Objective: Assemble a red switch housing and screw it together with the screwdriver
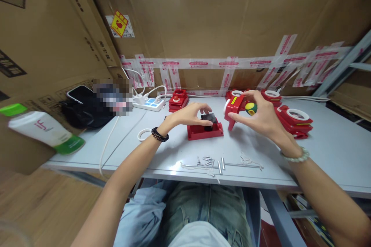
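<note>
My left hand [193,115] is closed, thumb and fingertips pinching a dark flat piece [209,118]. That piece stands tilted over an open red plastic housing [204,133] on the table. My right hand [262,117] grips a red plastic part [235,103] with a yellow label and a white ring, thumb below and fingers on top. Within the curve of that hand shows a yellow-and-green rounded handle [251,108]; whether it is held or lies behind, I cannot tell. Nearer me lie small metal screws [207,159] and thin metal rods [240,165] with white string.
More red units with white rings [298,115] stand at the right rear; another red part [177,100] sits behind my left hand. A white ring [144,135], a power strip [148,103], a black bag [87,110] and a bottle [46,129] are leftward. Cardboard [203,19] walls the back.
</note>
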Motion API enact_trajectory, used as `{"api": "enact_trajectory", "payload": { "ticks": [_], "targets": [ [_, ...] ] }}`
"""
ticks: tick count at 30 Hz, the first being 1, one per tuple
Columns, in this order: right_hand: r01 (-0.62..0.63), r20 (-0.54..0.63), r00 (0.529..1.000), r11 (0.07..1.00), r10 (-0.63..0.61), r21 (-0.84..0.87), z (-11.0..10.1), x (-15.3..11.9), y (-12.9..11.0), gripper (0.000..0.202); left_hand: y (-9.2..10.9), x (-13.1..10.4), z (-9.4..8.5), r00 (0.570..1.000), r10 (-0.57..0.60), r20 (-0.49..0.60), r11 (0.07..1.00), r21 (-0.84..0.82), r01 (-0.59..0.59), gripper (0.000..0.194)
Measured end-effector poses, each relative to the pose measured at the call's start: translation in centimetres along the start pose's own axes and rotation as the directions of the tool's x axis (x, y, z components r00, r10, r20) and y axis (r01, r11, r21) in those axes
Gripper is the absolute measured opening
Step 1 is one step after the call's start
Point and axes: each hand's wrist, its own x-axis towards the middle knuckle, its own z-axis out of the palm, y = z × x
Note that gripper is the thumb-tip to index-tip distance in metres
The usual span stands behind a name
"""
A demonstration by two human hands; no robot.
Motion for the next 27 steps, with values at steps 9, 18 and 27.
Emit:
{"api": "enact_trajectory", "payload": {
  "ticks": [9, 18, 27],
  "targets": [
    [0.005, -0.003, 1.0, 1.0, -0.005, -0.001, 0.02, 0.03, 0.0, 0.069, -0.1, 0.05, 0.09, 1.0, 0.016, 0.009, 1.0, 0.008, -0.016, 0.044],
    [0.0, -0.002, 1.0, 1.0, 0.0, -0.003, 0.04, 0.08, 0.06, 0.07, 0.04, 0.0, 0.09, 1.0, 0.019, 0.008, 0.998, 0.067, -0.019, 0.043],
    [0.01, -0.017, 1.0, 1.0, -0.011, -0.009, 0.01, 0.05, 0.08, 0.068, 0.54, -0.72, -0.58, 0.999, -0.001, -0.033, 0.994, 0.114, 0.005, 0.046]
  ]
}}
